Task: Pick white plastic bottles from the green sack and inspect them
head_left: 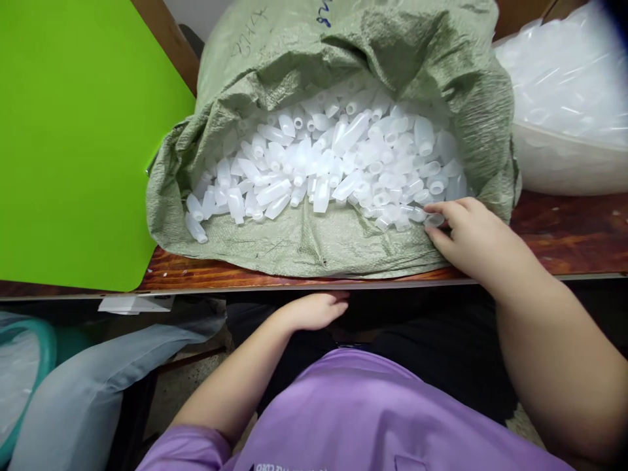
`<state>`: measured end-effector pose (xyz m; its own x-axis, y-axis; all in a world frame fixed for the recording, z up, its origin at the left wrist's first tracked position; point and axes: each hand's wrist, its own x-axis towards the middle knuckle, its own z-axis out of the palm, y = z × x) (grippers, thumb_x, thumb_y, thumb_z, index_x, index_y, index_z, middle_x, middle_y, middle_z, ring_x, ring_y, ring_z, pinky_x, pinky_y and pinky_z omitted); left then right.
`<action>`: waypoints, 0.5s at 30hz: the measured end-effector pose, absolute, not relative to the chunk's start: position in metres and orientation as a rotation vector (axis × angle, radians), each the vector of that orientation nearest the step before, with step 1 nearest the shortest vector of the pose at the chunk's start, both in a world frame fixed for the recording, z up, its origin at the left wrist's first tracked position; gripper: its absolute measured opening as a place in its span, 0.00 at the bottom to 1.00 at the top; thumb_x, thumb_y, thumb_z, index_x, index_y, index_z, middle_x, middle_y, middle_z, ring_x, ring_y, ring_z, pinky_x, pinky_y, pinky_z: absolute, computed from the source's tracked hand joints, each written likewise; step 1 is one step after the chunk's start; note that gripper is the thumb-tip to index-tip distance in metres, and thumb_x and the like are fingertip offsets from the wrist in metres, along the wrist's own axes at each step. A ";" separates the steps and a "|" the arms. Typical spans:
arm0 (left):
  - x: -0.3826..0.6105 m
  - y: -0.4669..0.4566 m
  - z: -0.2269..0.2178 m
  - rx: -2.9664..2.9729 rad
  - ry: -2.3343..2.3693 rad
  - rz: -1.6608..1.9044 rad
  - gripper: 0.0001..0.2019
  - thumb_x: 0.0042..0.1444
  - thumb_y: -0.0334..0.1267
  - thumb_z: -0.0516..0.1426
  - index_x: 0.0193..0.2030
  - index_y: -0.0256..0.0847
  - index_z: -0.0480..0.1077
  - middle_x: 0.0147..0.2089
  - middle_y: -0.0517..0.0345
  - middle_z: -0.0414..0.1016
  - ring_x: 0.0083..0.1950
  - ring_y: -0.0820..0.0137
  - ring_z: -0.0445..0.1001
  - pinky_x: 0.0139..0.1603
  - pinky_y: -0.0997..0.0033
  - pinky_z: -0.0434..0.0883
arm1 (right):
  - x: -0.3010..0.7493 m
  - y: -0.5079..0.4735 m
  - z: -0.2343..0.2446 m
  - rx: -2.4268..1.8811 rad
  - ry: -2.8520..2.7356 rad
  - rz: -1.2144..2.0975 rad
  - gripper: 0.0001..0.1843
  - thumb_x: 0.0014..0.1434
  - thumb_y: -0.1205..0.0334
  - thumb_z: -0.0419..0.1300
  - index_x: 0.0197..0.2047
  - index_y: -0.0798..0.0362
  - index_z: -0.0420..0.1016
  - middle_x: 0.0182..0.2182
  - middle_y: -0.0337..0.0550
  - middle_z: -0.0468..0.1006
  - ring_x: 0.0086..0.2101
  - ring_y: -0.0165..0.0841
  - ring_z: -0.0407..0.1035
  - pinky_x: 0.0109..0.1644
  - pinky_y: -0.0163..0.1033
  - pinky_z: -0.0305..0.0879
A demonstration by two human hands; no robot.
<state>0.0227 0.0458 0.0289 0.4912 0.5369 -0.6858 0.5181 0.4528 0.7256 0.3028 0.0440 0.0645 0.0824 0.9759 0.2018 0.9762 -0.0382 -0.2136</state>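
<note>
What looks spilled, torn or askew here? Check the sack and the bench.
Nothing stands out. The small plastic bottles lie loose inside the green sack, none on the wooden bench. The right hand touches bottles at the sack's mouth.

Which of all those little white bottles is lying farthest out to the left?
The small bottle at the pile's lower left corner, lying alone on the green sack, slightly apart from the heap.
</note>
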 end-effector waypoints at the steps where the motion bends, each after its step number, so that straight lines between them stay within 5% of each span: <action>1: 0.012 0.048 0.050 1.375 1.015 -0.118 0.12 0.53 0.37 0.60 0.45 0.43 0.74 0.52 0.54 0.74 0.57 0.60 0.68 0.63 0.61 0.57 | 0.302 0.044 0.064 -2.086 -1.931 -0.017 0.21 0.55 0.61 0.58 0.52 0.59 0.70 0.42 0.53 0.73 0.41 0.43 0.70 0.51 0.47 0.67; 3: -0.009 0.055 0.091 1.610 0.773 -0.238 0.15 0.58 0.41 0.56 0.51 0.43 0.71 0.54 0.53 0.73 0.55 0.62 0.71 0.58 0.62 0.64 | 0.301 0.041 0.063 -2.080 -1.881 -0.060 0.20 0.55 0.57 0.58 0.49 0.58 0.71 0.40 0.53 0.73 0.42 0.44 0.70 0.50 0.47 0.67; 5: -0.027 0.067 0.123 1.675 0.817 0.006 0.15 0.62 0.44 0.50 0.50 0.40 0.71 0.45 0.52 0.77 0.46 0.65 0.75 0.49 0.66 0.70 | 0.299 0.035 0.061 -2.067 -1.771 -0.087 0.20 0.55 0.50 0.58 0.46 0.56 0.71 0.37 0.50 0.74 0.39 0.43 0.71 0.44 0.45 0.69; 7: -0.041 0.088 0.142 1.858 1.191 0.430 0.16 0.63 0.44 0.48 0.46 0.39 0.71 0.40 0.52 0.77 0.41 0.65 0.75 0.45 0.65 0.71 | 0.295 0.026 0.056 -2.069 -1.612 -0.079 0.22 0.54 0.44 0.56 0.42 0.53 0.71 0.33 0.46 0.74 0.33 0.41 0.72 0.35 0.43 0.69; 10: -0.051 0.130 0.150 2.166 1.919 0.695 0.15 0.61 0.40 0.49 0.50 0.37 0.68 0.49 0.45 0.71 0.50 0.57 0.71 0.54 0.56 0.66 | 0.289 0.015 0.048 -1.990 -1.487 -0.092 0.23 0.55 0.41 0.54 0.42 0.52 0.69 0.33 0.46 0.73 0.31 0.40 0.71 0.32 0.42 0.68; 15: -0.029 0.174 0.152 2.280 2.000 0.073 0.48 0.43 0.50 0.65 0.66 0.38 0.47 0.63 0.34 0.53 0.63 0.43 0.57 0.58 0.50 0.62 | 0.286 0.011 0.044 -1.657 -1.670 -0.210 0.16 0.60 0.54 0.54 0.50 0.50 0.68 0.35 0.46 0.73 0.35 0.40 0.70 0.42 0.45 0.68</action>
<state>-0.0295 0.1736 0.1517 0.1319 0.9907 -0.0348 0.9855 -0.1273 0.1124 0.2859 0.0115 0.0439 0.1311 0.7862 0.6039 0.9111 0.1446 -0.3860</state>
